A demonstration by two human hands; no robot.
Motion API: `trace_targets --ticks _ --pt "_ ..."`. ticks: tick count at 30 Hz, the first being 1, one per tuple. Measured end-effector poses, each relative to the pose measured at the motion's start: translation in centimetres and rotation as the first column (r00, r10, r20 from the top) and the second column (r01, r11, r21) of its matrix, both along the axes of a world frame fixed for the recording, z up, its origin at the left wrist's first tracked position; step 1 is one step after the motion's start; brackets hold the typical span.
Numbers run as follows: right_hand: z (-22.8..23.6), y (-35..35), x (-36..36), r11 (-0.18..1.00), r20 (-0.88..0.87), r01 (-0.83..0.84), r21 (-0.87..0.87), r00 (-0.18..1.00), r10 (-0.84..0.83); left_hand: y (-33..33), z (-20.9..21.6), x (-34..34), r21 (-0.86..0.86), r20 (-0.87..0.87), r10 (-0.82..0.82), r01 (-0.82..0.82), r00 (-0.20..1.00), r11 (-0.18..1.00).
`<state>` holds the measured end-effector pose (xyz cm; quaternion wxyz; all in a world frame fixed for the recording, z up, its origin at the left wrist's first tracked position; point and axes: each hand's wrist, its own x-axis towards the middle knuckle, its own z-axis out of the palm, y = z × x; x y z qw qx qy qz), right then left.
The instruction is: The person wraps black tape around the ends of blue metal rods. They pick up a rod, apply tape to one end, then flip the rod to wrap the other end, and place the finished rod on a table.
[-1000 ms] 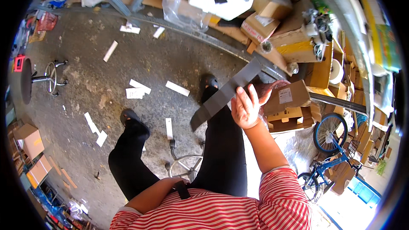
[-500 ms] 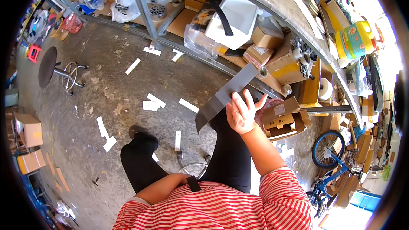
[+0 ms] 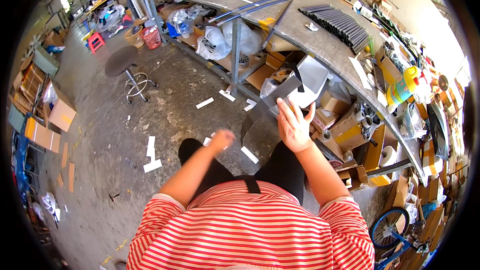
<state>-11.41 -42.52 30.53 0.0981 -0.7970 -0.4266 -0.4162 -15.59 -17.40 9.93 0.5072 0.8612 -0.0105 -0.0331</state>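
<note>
Nearby, workbench (image 3: pixel 320 40) beside right hand (image 3: pixel 294 126)

We see a single view, from a wide fisheye camera worn on the head, looking steeply down over our own striped chest and forearms toward the concrete floor (image 3: pixel 115 135). It sits close to the body. A long workbench (image 3: pixel 320 40) curves across the far right, its edges bent by the lens.
</note>
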Motion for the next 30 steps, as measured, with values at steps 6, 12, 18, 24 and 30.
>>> trace_targets --ticks 6,12,18,24,30 --pt "0.6 1.9 -1.3 0.99 0.101 -0.067 -0.123 0.992 0.08 1.0 22.6 2.3 -0.411 0.05 0.052 -0.027 0.997 0.911" --pt "-1.5 3.2 -0.2 0.974 0.022 -0.164 -0.158 0.985 0.169 -1.9 24.3 4.3 -0.296 0.084 -0.088 0.109 0.993 0.949" --pt "-3.7 4.0 4.2 0.958 -0.178 -0.259 0.12 0.944 0.278 -0.5 21.4 7.8 0.001 0.29 0.047 -0.049 0.956 0.999" --pt "-3.4 8.2 12.7 0.865 -0.608 -0.112 0.49 0.667 0.43 1.1 21.2 13.4 0.48 0.423 -0.29 0.06 0.858 0.876" --pt "-3.5 8.9 17.0 0.798 -0.755 0.105 0.593 0.416 0.507 1.8 24.2 17.8 0.673 0.416 -0.31 -0.06 0.855 0.738"
